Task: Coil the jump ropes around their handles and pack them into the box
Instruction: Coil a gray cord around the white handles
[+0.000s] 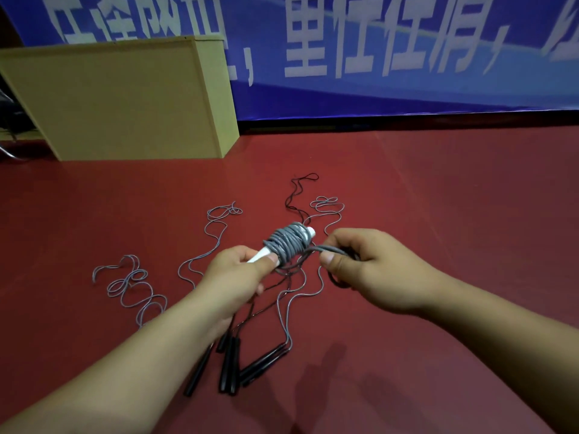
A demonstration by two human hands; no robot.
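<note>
Grey rope nearly wound on white handles, held above the floor.

The white handles (266, 252) are gripped at their near end by the left hand (238, 277), fingers curled round them, long axis pointing away and to the right. The grey coil (288, 242) sits on the far half. The rope's free end (316, 250) is pinched by the right hand (372, 270), just right of the coil, so remaining turns are judged to run crosswise to that axis. Unwound ropes with black handles (232, 364) lie on the red floor (438, 198) below. The box (125, 101) stands well apart, far left.
</note>
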